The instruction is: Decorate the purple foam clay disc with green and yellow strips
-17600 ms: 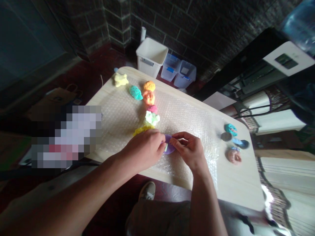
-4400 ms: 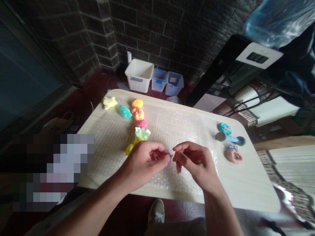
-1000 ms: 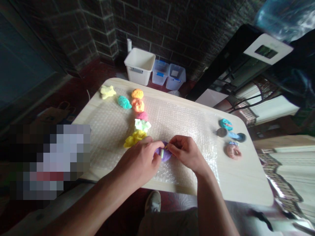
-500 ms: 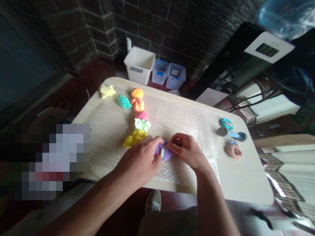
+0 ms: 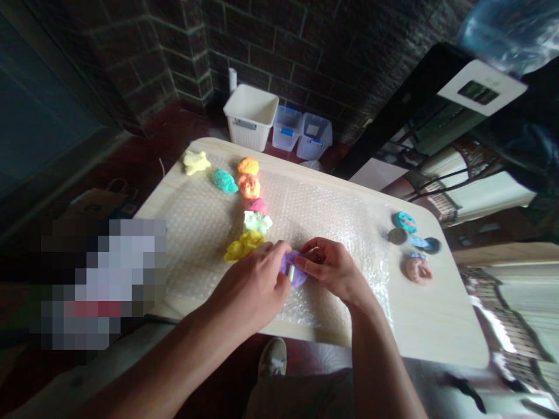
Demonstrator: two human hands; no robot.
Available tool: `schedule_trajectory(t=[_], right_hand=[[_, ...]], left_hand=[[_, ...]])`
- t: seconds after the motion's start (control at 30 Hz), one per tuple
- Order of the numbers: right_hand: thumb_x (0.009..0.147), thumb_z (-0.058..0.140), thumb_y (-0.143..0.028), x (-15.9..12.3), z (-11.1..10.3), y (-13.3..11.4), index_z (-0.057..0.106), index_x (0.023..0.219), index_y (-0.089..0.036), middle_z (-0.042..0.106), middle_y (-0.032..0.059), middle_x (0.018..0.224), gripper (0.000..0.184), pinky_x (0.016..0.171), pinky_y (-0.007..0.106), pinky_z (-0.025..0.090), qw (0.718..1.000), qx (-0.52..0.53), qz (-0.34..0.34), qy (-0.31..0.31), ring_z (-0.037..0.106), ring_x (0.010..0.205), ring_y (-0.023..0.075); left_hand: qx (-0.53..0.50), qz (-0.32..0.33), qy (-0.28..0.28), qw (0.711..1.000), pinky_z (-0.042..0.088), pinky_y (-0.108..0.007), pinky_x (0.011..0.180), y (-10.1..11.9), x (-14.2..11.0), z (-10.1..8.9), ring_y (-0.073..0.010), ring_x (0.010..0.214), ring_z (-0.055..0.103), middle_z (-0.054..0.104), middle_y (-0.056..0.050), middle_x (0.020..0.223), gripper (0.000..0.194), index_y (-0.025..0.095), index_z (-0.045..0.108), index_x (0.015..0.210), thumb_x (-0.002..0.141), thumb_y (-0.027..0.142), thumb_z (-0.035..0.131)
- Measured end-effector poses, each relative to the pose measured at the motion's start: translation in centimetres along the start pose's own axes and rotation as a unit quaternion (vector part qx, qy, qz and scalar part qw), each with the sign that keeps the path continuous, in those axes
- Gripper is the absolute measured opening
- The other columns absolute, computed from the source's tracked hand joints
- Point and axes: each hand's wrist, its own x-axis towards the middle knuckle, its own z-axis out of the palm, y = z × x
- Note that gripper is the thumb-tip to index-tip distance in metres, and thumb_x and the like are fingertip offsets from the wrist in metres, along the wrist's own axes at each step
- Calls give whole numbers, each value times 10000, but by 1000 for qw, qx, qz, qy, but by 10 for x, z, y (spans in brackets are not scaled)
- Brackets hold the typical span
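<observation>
Half covers a purple disc over bubble wrap, gripping its left edge in the left hand and far-right edge in the right hand, with its pale green strip pointing forward, nearer the left.

Matt purple clay, glossy bubble wrap

An indoor craft space, whether in a home or a small studio I cannot tell: a pale wood table spread with bubble wrap bears colourful clay-like shapes, while storage boxes stand on the dark red floor near a dark block wall
</observation>
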Motion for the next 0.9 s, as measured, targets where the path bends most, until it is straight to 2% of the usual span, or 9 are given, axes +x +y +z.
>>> schedule_trajectory(t=[0.43,0.6,0.9], right_hand=[[800,847,-445,-2,0,-4,702,852,-155,664,5,656,328,491,256,330,1000,-12,-11,5,511,552,108],[818,804,-502,-3,-3,-6,704,833,-166,605,-23,592,350,421,243,262,1000,3,10,-10,427,462,85],[841,776,-466,-6,-6,-10,689,806,-161,574,-38,551,318,404,223,228,999,22,8,-33,431,423,69]], left_hand=[[9,4,7,1000,544,-358,796,-1,0,1,-225,879,672,715,-87,1039,351,189,652,1153,850,68,523],[8,1,2,1000,534,-367,793,-2,0,1,-233,889,670,708,-83,1033,340,196,648,1135,847,69,518],[6,-5,-7,1000,530,-371,800,-1,-1,0,-240,897,666,700,-83,1005,325,184,658,1118,847,73,518]])
